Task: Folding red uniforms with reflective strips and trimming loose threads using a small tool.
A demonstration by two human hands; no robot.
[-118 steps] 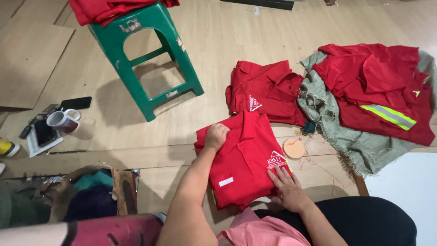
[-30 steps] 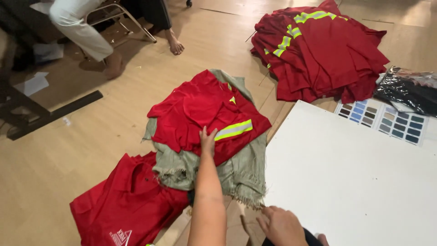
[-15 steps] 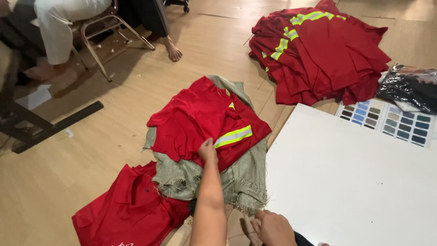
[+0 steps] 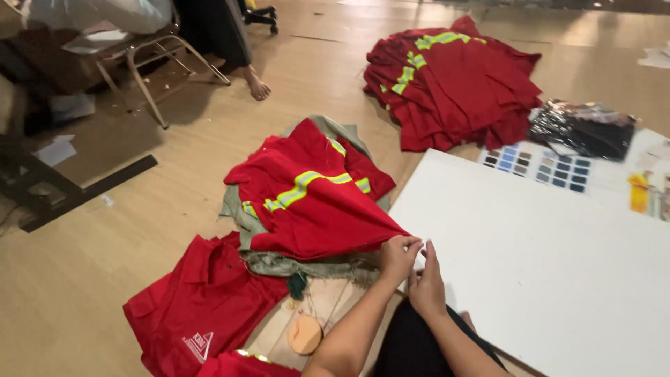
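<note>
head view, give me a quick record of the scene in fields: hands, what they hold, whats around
left hand: left hand pinches a corner of the red shirt with reflective stripes, pulled taut toward the person
right hand: right hand beside the left, fingers at the same corner; grip cannot be told
under the shirt: grey-green cloth spread on the wooden floor
nearby: folded red shirt at lower left; pile of red shirts farther off; white board at right; colour swatch card beyond it
other people: a bare foot by a metal chair
</note>
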